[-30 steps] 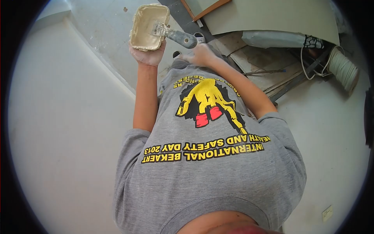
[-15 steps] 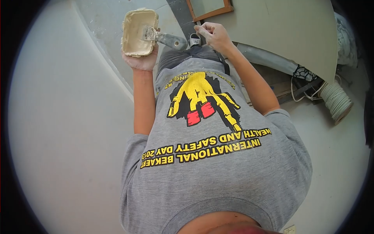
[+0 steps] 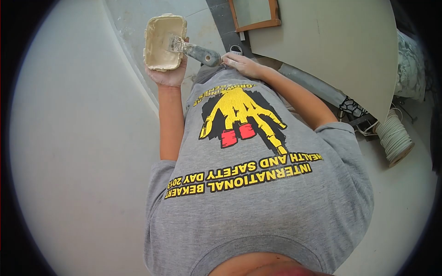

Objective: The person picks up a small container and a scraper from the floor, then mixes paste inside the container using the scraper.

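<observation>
In the head view, my left hand (image 3: 168, 79) is closed around the underside of a rectangular tub (image 3: 156, 43) coated with cream-coloured putty. A putty knife (image 3: 202, 54) leans in the tub, its smeared blade inside and its grey handle sticking out over the rim to the right. My right hand (image 3: 244, 65), dusted white, is at my waist by the hem of my grey T-shirt (image 3: 258, 202). Its fingers are bent and held together close to the end of the knife handle. What they hold, if anything, is hidden.
A large pale board (image 3: 331, 50) stands at the upper right, with a wood-framed panel (image 3: 255, 14) near its top. To the right lies a spool of white cord (image 3: 395, 138). A grey pipe-like length (image 3: 313, 83) runs below the board. A pale wall (image 3: 83, 138) fills the left.
My right hand has come down from raised, pinched fingers to my waist, nearer the knife handle. My left hand still holds the tub, slightly lower in view. The putty knife stays in it.
</observation>
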`<action>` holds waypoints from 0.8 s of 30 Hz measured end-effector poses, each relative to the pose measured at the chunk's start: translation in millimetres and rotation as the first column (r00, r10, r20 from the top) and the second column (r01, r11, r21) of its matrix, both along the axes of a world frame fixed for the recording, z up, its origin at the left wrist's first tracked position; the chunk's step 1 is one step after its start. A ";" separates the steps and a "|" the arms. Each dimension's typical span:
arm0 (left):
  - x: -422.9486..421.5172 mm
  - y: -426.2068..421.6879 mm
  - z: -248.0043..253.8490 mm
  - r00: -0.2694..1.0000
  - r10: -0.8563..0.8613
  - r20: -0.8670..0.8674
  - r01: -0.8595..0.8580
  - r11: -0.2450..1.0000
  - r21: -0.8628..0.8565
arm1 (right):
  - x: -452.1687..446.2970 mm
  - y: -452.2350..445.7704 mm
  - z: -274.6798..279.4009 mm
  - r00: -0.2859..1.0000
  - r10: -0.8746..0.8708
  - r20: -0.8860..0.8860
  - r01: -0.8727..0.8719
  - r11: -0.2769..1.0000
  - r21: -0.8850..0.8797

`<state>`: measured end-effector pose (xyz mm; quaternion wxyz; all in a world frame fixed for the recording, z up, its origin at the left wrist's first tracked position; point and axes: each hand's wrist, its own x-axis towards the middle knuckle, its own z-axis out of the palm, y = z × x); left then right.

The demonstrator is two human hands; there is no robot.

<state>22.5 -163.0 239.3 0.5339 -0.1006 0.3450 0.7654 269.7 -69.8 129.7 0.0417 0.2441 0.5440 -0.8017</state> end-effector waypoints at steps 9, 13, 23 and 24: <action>-0.8 -2.5 -8.0 0.984 0.017 0.175 -0.055 0.976 0.211 | -24.2 19.7 61.1 0.912 0.371 -0.174 -0.401 0.894 -0.197; -7.1 -5.9 -14.0 0.970 -0.050 0.236 -0.028 0.948 0.318 | -32.9 44.1 24.9 0.972 0.193 -0.136 -0.235 0.739 -0.631; 8.3 -5.0 -6.6 0.974 0.151 0.170 -0.184 0.963 0.199 | -77.1 65.8 154.3 0.893 -0.068 -0.445 0.306 0.817 0.488; 9.4 -2.5 -3.9 0.977 0.118 0.179 -0.168 0.942 0.292 | -84.5 62.0 170.3 0.849 -0.233 -0.473 0.409 0.859 0.310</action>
